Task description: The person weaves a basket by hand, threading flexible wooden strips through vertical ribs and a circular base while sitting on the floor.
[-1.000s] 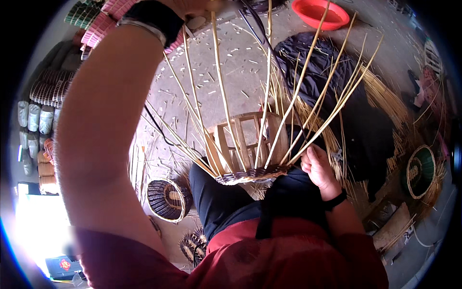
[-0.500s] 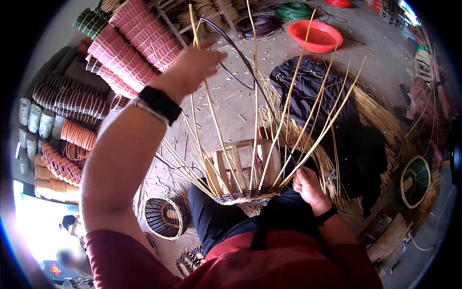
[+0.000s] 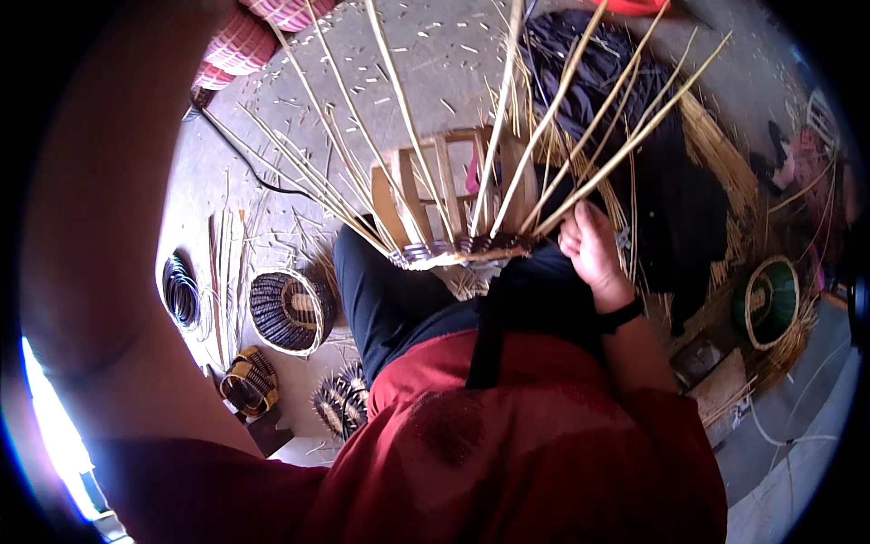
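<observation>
A half-made basket [image 3: 467, 249] sits across my lap, with pale stakes [image 3: 403, 100] fanning up from a dark woven band. Wooden slats form an upright frame [image 3: 444, 177] just beyond that band. My left arm [image 3: 109, 208] is raised along the left side of the picture, and its hand is beyond the upper edge. A dark weaving strand [image 3: 237, 156] runs from beside that arm to the basket's left side. At the basket's right end my right hand [image 3: 594, 249] is closed, thumb pressed to fingers, against the outermost stake; what lies inside the fingers is hidden.
To my left stand a dark round basket [image 3: 292, 311], a small yellow-and-dark basket [image 3: 249, 383] and a dark coil [image 3: 180, 290]. Black cloth [image 3: 675, 218] covers cane bundles on the right, near a green-lined basket [image 3: 772, 302]. Cane scraps litter the floor [image 3: 426, 54].
My left hand has gone up and left out of the picture. The dark strand has swung from the basket's right to its left. My view has tilted down; my right hand stays by the basket.
</observation>
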The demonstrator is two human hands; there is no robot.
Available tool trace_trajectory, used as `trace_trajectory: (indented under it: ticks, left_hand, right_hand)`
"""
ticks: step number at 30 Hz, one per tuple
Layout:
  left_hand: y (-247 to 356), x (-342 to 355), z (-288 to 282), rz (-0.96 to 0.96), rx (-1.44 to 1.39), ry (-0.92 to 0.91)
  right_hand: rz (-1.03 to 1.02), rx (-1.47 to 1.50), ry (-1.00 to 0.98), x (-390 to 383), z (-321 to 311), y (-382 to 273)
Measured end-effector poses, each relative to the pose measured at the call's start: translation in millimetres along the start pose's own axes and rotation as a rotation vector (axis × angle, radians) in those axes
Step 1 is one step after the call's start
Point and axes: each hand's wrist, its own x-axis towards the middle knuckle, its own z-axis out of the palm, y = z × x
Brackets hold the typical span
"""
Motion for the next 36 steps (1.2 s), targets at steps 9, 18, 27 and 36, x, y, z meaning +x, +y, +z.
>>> trace_trajectory:
  ticks: [9, 18, 27, 36]
  left_hand:
    - [79, -131, 169, -0.027, -0.097, -0.403]
    - [86, -147, 186, -0.174, 0.103, -0.536]
    - [117, -167, 188, -0.414, 0.03, -0.577]
    - [57, -198, 46, -0.519, 0.093, -0.309]
  right_hand:
    - [-0.241, 0.33, -0.061, -16, 15, -58]
    - [-0.185, 0.334, -0.092, -21, -5, -43]
    - [-0.14, 0.187, 0.229, -30, 54, -68]
    - [-0.323, 0.088, -0.571, 4, 163, -95]
